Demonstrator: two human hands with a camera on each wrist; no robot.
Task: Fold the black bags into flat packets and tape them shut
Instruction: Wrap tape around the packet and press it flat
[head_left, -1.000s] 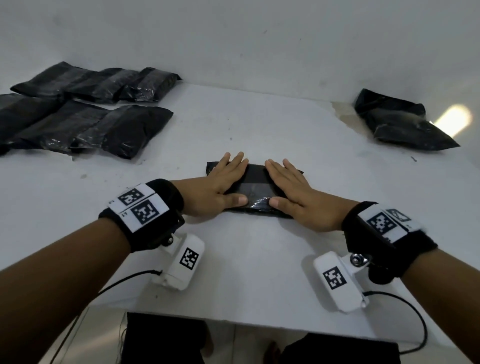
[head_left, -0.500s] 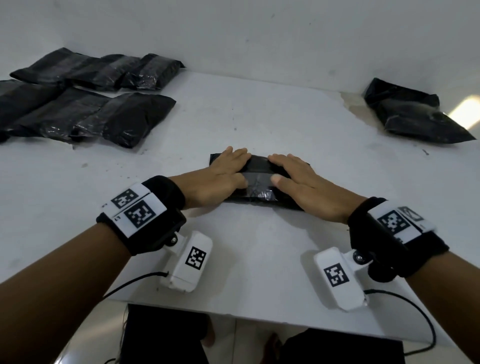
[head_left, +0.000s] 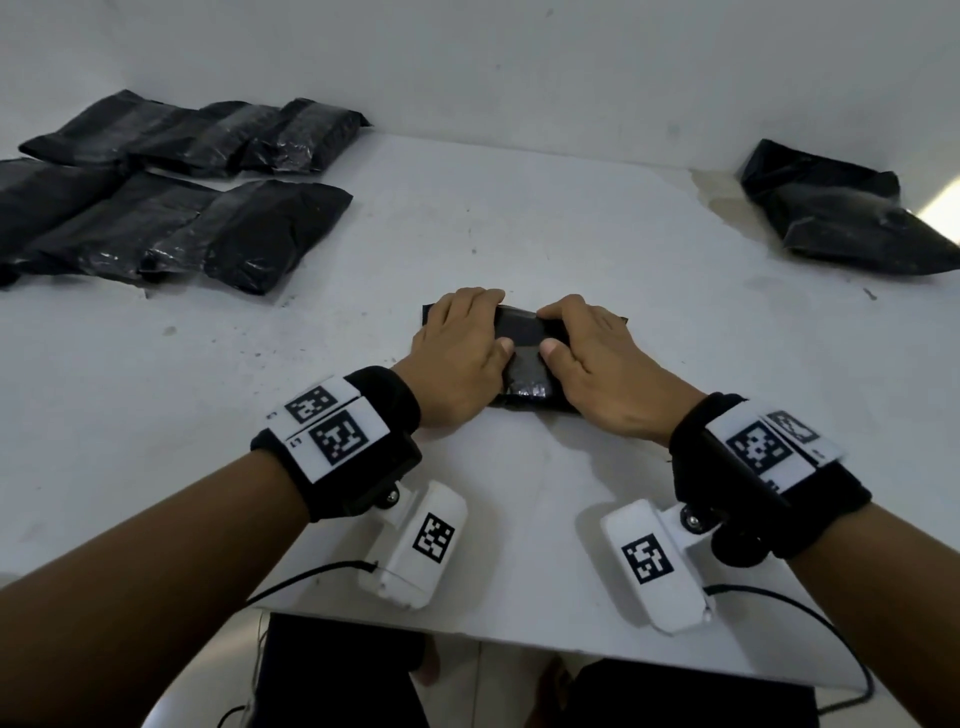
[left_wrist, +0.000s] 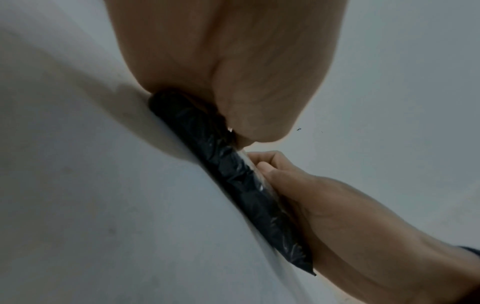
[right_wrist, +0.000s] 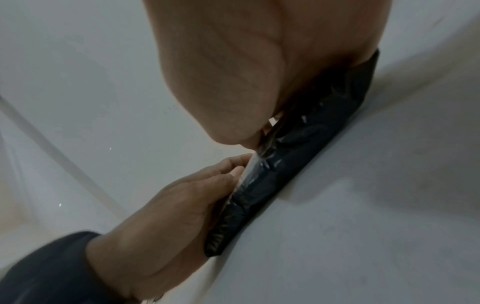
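Black plastic, folded into a flat packet (head_left: 524, 358), is being pressed against the white desk (head_left: 519, 519) near its middle by both hands. The left hand (head_left: 457, 353) is being laid over the packet's left half, with its fingers curled over the far edge and its thumb resting on the top face. The right hand (head_left: 597, 364) is being laid over the right half in a mirrored pose, fingers bent over the far edge and thumb pressed onto the top. The two thumb tips are being held close together, with a glossy strip of clear tape (head_left: 522, 345) showing between them across the packet.

In the left wrist view the packet (left_wrist: 233, 174) is being seen edge-on as a thin dark band on the desk, with the right hand (left_wrist: 324, 205) gripping its upper side. In the right wrist view the packet (right_wrist: 285, 164) is being seen likewise, with the left hand (right_wrist: 182, 216) clasped on it.

Outward from the hands, two rows of finished black packets (head_left: 171, 197) are being kept at the far left of the desk, touching one another. A loose black bag (head_left: 841, 213) is lying at the far right, well apart from the hands. A grey wall (head_left: 519, 67) is standing behind the desk.
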